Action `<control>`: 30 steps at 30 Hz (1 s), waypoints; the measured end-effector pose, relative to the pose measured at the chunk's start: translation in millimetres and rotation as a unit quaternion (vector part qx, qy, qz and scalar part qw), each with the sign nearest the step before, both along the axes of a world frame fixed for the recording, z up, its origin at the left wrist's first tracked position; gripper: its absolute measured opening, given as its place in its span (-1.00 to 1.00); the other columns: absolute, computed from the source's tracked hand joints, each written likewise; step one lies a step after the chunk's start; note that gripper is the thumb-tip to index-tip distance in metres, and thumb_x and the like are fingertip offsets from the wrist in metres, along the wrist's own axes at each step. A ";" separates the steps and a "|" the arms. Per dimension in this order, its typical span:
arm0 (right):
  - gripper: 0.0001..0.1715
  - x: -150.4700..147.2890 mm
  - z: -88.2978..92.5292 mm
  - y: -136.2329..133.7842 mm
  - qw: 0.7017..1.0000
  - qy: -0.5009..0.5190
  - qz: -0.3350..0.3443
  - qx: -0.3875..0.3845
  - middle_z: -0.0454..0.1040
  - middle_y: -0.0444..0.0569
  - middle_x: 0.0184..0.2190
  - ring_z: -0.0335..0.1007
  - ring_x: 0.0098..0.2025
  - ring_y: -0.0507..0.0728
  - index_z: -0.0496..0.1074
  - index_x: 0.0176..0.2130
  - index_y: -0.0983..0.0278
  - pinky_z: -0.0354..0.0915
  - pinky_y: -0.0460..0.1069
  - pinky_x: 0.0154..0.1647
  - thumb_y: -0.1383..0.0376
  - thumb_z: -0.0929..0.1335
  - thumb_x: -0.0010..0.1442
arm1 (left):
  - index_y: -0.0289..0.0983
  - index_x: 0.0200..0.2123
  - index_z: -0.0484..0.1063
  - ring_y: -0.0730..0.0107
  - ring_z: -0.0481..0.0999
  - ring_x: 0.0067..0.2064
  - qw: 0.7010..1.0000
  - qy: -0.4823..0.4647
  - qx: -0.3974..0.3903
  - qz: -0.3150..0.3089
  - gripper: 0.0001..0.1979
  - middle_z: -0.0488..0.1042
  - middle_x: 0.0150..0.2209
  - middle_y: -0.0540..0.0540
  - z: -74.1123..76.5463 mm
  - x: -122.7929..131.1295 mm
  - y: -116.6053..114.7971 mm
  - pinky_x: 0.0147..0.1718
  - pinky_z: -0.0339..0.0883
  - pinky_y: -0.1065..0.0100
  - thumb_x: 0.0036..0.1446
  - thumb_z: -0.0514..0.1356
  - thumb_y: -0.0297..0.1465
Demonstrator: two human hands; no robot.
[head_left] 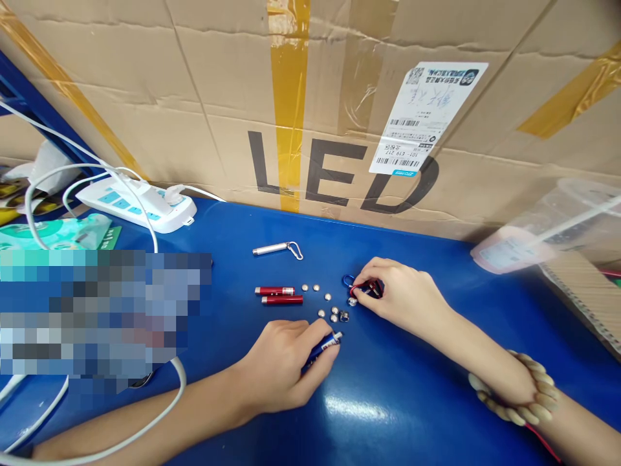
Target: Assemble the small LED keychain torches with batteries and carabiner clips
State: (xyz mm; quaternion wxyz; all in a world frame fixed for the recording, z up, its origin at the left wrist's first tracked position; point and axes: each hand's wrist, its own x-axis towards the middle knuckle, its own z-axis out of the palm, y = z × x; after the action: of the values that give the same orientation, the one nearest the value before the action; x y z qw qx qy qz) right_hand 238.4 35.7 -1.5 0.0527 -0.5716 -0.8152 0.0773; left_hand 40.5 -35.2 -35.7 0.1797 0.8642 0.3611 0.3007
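Observation:
My left hand (291, 366) is closed around a small blue pen-light tube (324, 346), its metal tip pointing right over the blue table (398, 401). My right hand (400, 294) pinches a red end cap with a blue clip ring (361, 288) against the table. Several silver button cells (330, 310) lie scattered between the two hands. Two red tubes (279, 296) lie side by side left of the cells. A silver pen-light with a clip (276, 248) lies further back.
A large cardboard box marked LED (339, 103) stands along the back edge. A white power strip (140, 204) with cables sits at back left. A clear plastic bag (548, 226) lies at right. A blurred patch covers the left.

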 end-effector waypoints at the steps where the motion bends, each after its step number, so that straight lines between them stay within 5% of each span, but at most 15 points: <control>1: -0.88 0.1 0.4 -0.1 1.000 0.003 0.006 -0.004 0.51 -0.23 -0.28 0.43 -0.24 0.07 0.51 -0.42 0.12 0.18 -0.09 -0.47 0.31 0.35 0.03 | -0.26 -0.40 0.18 0.48 0.18 -0.63 1.000 -0.010 -0.015 0.005 -0.84 0.22 -0.62 0.09 0.5 -0.2 0.3 -0.62 0.01 0.41 0.24 -0.09 -0.45; 10: -0.89 -0.2 5.1 -2.7 1.000 0.011 0.022 -0.017 0.52 -0.14 -0.29 0.44 -0.33 0.06 0.49 -0.42 0.21 0.23 -0.08 -0.44 0.32 0.33 0.02 | -0.22 -0.39 0.11 0.45 0.24 -0.60 0.973 -0.060 -0.204 0.092 -0.76 0.26 -0.61 0.08 2.8 -3.0 2.7 -0.55 0.14 0.41 0.30 -0.20 -0.33; 25: -0.82 2.6 18.8 -14.9 0.994 -0.007 0.097 -0.050 0.52 -0.20 -0.25 0.46 -0.25 0.09 0.48 -0.28 0.15 0.29 -0.04 -0.36 0.34 0.31 0.09 | -0.20 -0.35 0.10 0.47 0.15 -0.63 0.981 -0.071 -0.166 0.070 -0.81 0.21 -0.60 0.11 -3.0 -3.9 -2.7 -0.58 0.05 0.43 0.30 -0.19 -0.33; 30: -0.78 17.2 14.7 0.5 0.997 0.003 0.050 0.053 0.49 -0.13 -0.15 0.46 -0.22 0.09 0.47 -0.19 0.16 0.36 -0.03 -0.35 0.28 0.28 0.15 | -0.19 -0.37 0.07 0.49 0.07 -0.64 0.989 -0.055 -0.131 0.042 -0.86 0.12 -0.62 0.14 -2.6 -2.8 -3.8 -0.62 0.00 0.46 0.27 -0.16 -0.38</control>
State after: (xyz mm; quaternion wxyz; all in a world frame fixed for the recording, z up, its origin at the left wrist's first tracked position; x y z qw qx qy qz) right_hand 255.5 36.2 13.1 0.0818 -0.5260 -0.8457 0.0383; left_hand 37.7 -39.0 -38.3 0.2985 0.7995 0.4230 0.3046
